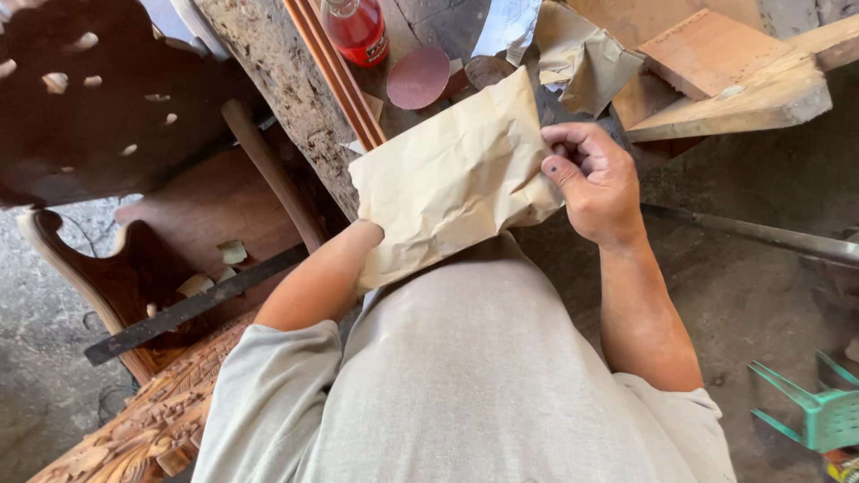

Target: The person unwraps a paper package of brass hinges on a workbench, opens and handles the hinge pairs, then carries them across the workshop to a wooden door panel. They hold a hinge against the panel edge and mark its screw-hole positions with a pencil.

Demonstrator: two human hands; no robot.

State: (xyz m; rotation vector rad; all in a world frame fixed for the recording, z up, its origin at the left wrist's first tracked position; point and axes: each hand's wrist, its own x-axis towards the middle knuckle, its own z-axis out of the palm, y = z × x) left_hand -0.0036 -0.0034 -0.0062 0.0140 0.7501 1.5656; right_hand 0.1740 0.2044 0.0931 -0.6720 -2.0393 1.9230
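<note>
I hold a crumpled tan sheet of sandpaper (452, 179) in front of my chest. My right hand (592, 179) pinches its right edge between thumb and fingers. My left hand (365, 234) is almost wholly hidden behind the sheet's lower left part; only the wrist shows, and it appears to grip the sheet from below. The sheet covers part of the rough workbench (286, 80) beyond it.
On the bench stand a bottle of red liquid (356, 29), a round reddish sanding disc (419, 77), more crumpled paper (586, 58) and wooden blocks (729, 76). Dark carved wooden furniture (98, 98) and a carved panel (148, 429) lie left. A green plastic stool (819, 407) stands at right.
</note>
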